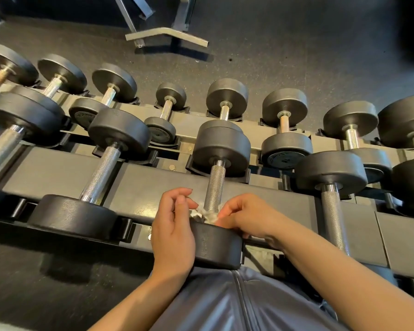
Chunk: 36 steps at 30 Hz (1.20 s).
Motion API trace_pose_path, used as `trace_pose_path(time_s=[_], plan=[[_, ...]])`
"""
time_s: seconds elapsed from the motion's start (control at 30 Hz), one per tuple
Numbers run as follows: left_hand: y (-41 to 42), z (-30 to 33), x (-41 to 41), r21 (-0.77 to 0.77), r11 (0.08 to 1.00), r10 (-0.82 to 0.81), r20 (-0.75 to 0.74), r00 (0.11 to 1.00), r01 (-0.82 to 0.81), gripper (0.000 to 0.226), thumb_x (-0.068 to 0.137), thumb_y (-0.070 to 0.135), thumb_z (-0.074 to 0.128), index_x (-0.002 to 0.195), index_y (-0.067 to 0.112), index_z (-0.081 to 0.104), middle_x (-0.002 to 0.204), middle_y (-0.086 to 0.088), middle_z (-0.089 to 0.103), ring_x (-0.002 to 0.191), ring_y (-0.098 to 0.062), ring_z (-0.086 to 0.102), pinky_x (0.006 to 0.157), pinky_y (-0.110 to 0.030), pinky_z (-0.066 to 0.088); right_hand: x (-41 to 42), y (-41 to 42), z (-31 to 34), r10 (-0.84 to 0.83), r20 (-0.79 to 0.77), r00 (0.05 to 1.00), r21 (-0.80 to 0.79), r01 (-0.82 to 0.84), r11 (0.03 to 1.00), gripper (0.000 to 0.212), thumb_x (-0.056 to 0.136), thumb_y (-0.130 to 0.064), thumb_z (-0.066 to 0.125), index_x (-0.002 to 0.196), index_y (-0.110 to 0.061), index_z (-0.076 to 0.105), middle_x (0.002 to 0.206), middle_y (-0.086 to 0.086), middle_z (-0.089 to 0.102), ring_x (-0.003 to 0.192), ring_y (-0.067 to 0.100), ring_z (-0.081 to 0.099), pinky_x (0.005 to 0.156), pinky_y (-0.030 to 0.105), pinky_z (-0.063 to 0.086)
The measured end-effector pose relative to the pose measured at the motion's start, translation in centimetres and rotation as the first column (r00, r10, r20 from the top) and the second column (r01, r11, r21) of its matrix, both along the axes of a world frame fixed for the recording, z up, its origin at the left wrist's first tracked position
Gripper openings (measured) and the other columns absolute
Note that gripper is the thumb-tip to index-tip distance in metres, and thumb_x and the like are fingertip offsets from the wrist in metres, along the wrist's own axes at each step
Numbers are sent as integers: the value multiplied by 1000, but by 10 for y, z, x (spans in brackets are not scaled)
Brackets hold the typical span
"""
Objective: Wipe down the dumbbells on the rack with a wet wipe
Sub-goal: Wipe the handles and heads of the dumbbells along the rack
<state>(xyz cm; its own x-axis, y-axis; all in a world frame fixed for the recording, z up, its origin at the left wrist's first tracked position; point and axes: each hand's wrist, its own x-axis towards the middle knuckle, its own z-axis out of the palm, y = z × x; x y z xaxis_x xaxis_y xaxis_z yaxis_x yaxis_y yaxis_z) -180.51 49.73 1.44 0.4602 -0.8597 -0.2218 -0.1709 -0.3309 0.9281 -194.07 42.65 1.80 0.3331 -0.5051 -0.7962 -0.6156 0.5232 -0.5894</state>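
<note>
A black dumbbell (pixel 221 149) with a knurled steel handle (pixel 215 187) lies on the near tier of the rack (pixel 153 187), straight in front of me. A crumpled white wet wipe (pixel 207 215) sits at the handle's near end, just above the dumbbell's near head (pixel 215 247). My right hand (pixel 245 217) pinches the wipe from the right. My left hand (pixel 173 225) is at the wipe's left side with its fingers curled, fingertips at the wipe's edge; whether they grip it is hidden.
More black dumbbells fill the rack: one to the left (pixel 101 173), one to the right (pixel 332 187), and several on the far tier (pixel 285 125). A grey metal bench foot (pixel 166 34) stands on the dark rubber floor beyond. My grey top (pixel 225 304) fills the bottom.
</note>
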Motion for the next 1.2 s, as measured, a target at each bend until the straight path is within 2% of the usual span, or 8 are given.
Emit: trace_pose_path(time_s=[0.4, 0.53, 0.67, 0.77, 0.93, 1.0, 1.1, 1.2], plan=[[1, 7, -8, 40, 995, 89, 56, 994, -91, 26, 94, 27, 35, 93, 19, 59, 84, 28, 61, 85, 9, 55, 74, -1, 35, -3, -1, -30, 203, -4, 979, -20, -203, 979, 38, 82, -3, 63, 50, -21, 53, 55, -8, 47, 58, 3, 44, 56, 17, 35], [0, 5, -8, 12, 991, 132, 65, 989, -133, 29, 94, 24, 36, 94, 9, 61, 85, 29, 61, 85, 9, 55, 74, -3, 36, -21, -14, -6, 329, 110, 938, -109, -318, 942, 20, 84, -9, 67, 72, -23, 71, 70, -17, 59, 67, -4, 52, 70, 14, 41], [1, 4, -10, 22, 986, 164, 76, 984, -166, 29, 94, 26, 37, 94, 12, 62, 85, 26, 61, 84, 7, 56, 71, -3, 36, 2, -26, 10, 605, 4, 796, -446, -540, 714, 22, 90, -11, 59, 105, -16, 74, 98, -13, 68, 89, 2, 59, 83, 16, 41], [1, 6, -11, 14, 982, 185, 94, 978, -187, 25, 94, 27, 36, 94, 24, 61, 83, 18, 62, 82, 4, 57, 71, -4, 37, 31, -36, 7, 723, -169, 670, -468, -700, 540, 26, 91, -14, 54, 111, -21, 70, 109, -2, 68, 100, 16, 60, 79, 24, 43], [1, 7, -12, 31, 973, 226, 108, 968, -231, 23, 94, 28, 35, 94, 31, 58, 80, 15, 63, 81, 6, 56, 72, -1, 35, 55, -38, 7, 811, -420, 408, -481, -858, 182, 24, 95, -20, 44, 108, -17, 64, 93, 5, 59, 88, 26, 57, 68, 30, 40], [1, 7, -13, 40, 971, 232, 99, 968, -236, 22, 97, 26, 37, 95, 33, 58, 81, 7, 62, 82, 6, 56, 72, -1, 35, 44, -42, 10, 855, -349, 383, -476, -859, 190, 19, 95, -19, 45, 100, -21, 63, 83, -2, 49, 79, 19, 47, 70, 30, 40], [1, 8, -12, 48, 973, 219, 96, 971, -224, 28, 103, 11, 41, 95, 32, 57, 81, 3, 60, 81, 5, 55, 72, -2, 36, 21, -47, 9, 860, -118, 496, -491, -782, 384, 14, 93, -21, 52, 95, -23, 66, 75, -11, 51, 69, 10, 45, 67, 27, 37], [2, 11, -11, 51, 976, 206, 89, 975, -211, 29, 102, 8, 41, 94, 31, 58, 81, 3, 59, 79, 6, 55, 70, -3, 37, 6, -40, 7, 807, -119, 579, -521, -728, 446, 17, 92, -25, 56, 102, -24, 69, 92, -6, 67, 82, 13, 59, 76, 30, 47]])
